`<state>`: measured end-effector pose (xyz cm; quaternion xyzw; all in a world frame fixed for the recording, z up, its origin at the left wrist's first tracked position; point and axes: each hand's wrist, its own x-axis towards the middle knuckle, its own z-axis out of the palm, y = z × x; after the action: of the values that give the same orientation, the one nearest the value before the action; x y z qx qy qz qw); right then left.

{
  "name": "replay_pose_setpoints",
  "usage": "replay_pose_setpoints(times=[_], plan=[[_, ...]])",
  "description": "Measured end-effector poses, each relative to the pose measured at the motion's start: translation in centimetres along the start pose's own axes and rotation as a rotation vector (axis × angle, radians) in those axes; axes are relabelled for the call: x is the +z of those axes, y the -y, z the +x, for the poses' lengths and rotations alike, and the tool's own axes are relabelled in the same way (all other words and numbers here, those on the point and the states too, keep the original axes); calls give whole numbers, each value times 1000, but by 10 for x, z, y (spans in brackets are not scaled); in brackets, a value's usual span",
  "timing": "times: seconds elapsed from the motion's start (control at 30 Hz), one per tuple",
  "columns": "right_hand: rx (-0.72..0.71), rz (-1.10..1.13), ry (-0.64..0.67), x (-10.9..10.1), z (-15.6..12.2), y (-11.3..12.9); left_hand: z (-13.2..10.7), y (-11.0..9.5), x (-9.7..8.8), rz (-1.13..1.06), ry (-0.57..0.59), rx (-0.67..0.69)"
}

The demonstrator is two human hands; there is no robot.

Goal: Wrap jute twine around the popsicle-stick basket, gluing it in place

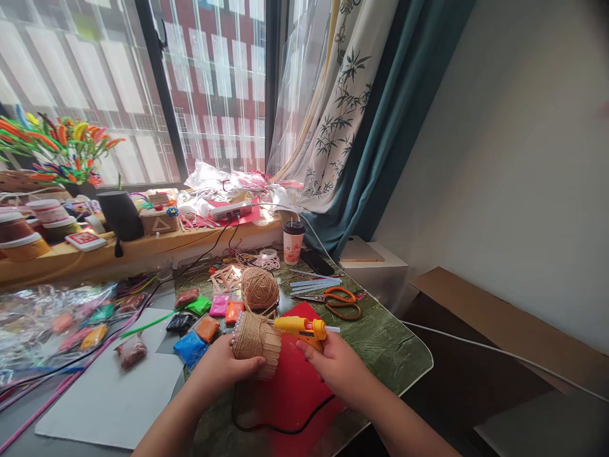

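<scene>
My left hand (222,367) grips a small cup (271,355) made of wooden craft sticks, tilted on its side, with jute twine (250,336) wound round much of it. Pearl-like beads line its left rim. In my right hand (335,365) is a yellow hot glue gun (299,327), a clear glue stick poking from its back. The gun's nozzle points left at the bare sticks beside the twine; whether it touches them I cannot tell. Just behind the cup sits a ball of jute twine (259,289). Red paper (297,393) lies beneath both hands.
Orange-handled scissors (342,301), glue sticks (314,285), a phone (318,262) and a lidded paper cup (294,242) lie toward the back right. Coloured clay packets (193,346) are at left near white board (114,387). The gun's black cord (285,431) loops across the front.
</scene>
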<state>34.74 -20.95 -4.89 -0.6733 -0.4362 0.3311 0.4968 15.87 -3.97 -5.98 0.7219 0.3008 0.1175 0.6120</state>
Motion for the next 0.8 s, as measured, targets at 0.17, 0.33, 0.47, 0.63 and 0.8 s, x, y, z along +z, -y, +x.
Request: replay_pose_setpoints(times=[0.17, 0.33, 0.47, 0.63, 0.8], plan=[[28, 5, 25, -2, 1, -4, -2, -6, 0, 57, 0, -10], [76, 45, -11, 1, 1, -9, -3, -9, 1, 43, -8, -24], [135, 102, -16, -5, 4, -14, -3, -9, 1, 43, -8, -23], [223, 97, -32, -28, 15, -32, -2, -6, 0, 11, -19, -17], [343, 2, -83, -49, 26, -62, 3, 2, 1, -38, -1, -7]])
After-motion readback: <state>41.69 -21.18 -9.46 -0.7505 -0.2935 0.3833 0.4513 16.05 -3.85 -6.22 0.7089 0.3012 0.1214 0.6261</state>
